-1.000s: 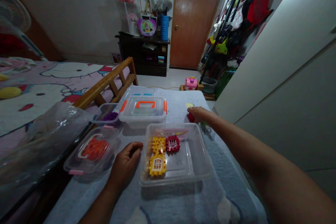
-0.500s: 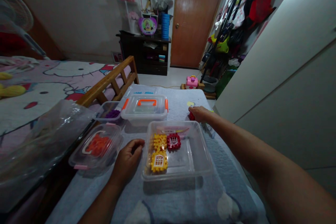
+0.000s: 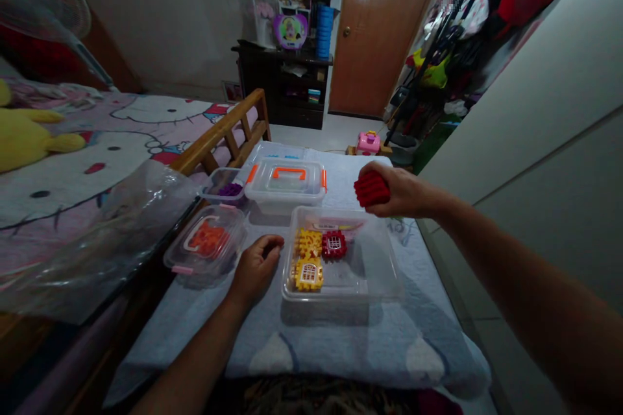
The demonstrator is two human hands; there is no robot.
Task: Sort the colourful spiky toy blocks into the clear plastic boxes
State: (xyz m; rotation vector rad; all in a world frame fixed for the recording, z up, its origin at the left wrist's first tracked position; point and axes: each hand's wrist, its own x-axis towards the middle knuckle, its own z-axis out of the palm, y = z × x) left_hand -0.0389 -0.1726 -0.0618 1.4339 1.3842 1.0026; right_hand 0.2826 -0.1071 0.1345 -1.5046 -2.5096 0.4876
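- Two hands are in view, both close to the clear plastic tray (image 3: 370, 279), the reference point for all places below.
- Right hand (image 3: 402, 191): grip closed firmly around a ridged red interlocking block (image 3: 372, 188). The block is held in the air just above the far rim of the tray and does not appear to touch it.
- Left hand (image 3: 256, 269): grip loose and narrow, fingers curled, holding nothing visible. The hand rests on the quilted blue cover (image 3: 341, 343) just left of the tray.
- Step in hand (judged): the red block is being handled at the tray's edge. Setting it inside would call for clearing the rim; the tray's right half offers open space.
- Inside the tray, grouped toward the left: a yellow window block (image 3: 308, 273), a red window block (image 3: 333, 245) and a yellow block (image 3: 308, 243). A flat pale item lies along the far wall, too obscured to identify.
- Beyond the tray: a lidded clear box with an orange handle (image 3: 285, 185); its contents cannot be made out.
- Far left of the tray: a small clear tub of purple pieces (image 3: 230, 190).
- Left of the tray: a lidded clear tub of orange-red pieces (image 3: 207, 246).
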